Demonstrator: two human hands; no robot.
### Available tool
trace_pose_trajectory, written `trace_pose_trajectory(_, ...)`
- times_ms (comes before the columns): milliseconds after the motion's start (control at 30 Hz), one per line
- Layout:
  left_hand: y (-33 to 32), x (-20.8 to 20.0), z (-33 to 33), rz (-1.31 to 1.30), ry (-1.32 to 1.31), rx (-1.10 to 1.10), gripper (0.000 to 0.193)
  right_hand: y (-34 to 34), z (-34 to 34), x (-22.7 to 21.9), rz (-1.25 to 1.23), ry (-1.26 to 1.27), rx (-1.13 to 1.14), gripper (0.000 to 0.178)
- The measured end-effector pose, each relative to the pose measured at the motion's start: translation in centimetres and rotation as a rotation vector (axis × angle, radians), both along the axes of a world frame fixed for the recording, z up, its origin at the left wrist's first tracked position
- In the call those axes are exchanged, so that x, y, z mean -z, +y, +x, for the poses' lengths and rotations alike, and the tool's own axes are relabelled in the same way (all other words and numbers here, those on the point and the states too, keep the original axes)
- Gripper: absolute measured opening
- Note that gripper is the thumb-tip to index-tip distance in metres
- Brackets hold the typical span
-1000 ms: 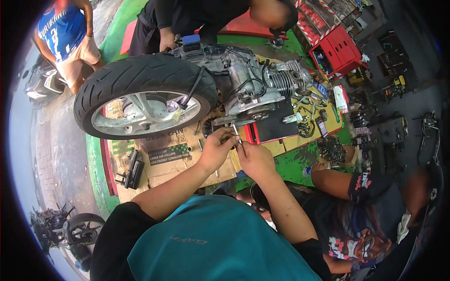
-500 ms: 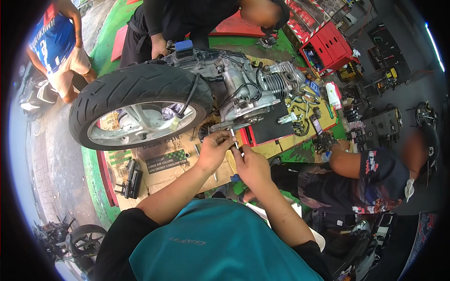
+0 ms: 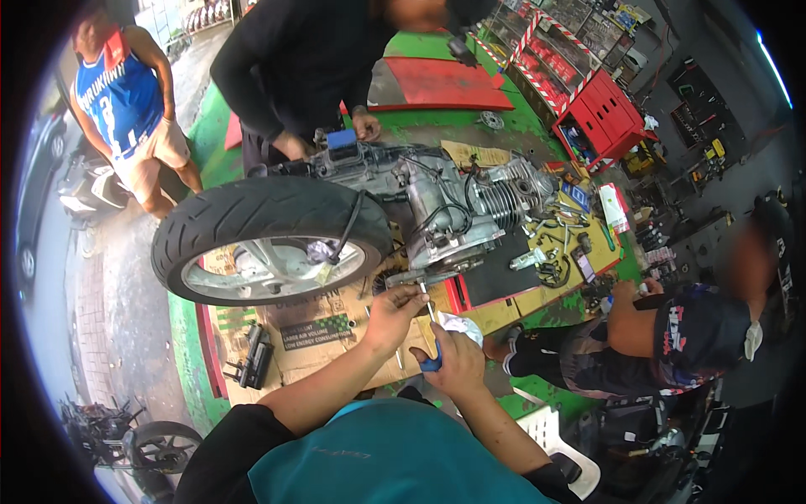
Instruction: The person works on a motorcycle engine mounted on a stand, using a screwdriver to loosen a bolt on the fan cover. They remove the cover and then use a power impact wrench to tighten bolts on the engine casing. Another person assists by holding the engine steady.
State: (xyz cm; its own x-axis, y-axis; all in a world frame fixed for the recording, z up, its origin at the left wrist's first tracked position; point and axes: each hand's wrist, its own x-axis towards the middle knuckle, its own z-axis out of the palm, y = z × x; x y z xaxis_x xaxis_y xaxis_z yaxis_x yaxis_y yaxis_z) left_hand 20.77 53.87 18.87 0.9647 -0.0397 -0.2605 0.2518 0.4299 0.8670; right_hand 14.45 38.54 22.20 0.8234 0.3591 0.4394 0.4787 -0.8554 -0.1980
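My left hand (image 3: 398,312) is closed, its fingertips pinching a thin pale rod (image 3: 431,309) close under the engine's lower cover. My right hand (image 3: 457,363) wraps round a blue-handled tool (image 3: 431,363); its kind is mostly hidden by the fingers. The rod runs down toward the right hand, and I cannot tell whether it joins the blue handle. Beyond my hands lies a scooter engine (image 3: 445,206) with a finned cylinder and a rear wheel (image 3: 277,223) attached at its left. Something white and crumpled (image 3: 463,328) shows behind my right hand.
Cardboard (image 3: 290,336) covers the table's left part, with a black cylindrical part (image 3: 251,357) on it. Several tools (image 3: 558,239) lie right of a dark mat (image 3: 508,273). One person (image 3: 290,84) touches the engine's far side; another (image 3: 638,336) sits at the right.
My view has tilted up, so the scene sits lower. My right hand has drawn back from the left and now grips the blue handle. The person opposite has straightened up.
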Motion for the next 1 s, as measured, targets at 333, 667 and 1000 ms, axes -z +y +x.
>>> trace_pose_trajectory(333, 3.5, -0.2, -2.8, 0.191, -0.201, 0.162, 0.031, 1.1, 0.4, 2.0, 0.429, -0.174, 0.006, 0.044)
trace_pose_trajectory(667, 0.6, -0.1, -7.8, 0.483, -0.947, 0.073, 0.05, -1.1, 0.4, 3.3, 0.48, -0.086, -0.088, 0.036)
trace_pose_trajectory(1000, -1.7, -0.5, -4.9, 0.467, -1.316, 0.107, 0.046, -2.4, 1.9, 3.8, 0.425, -0.39, -0.16, 0.017)
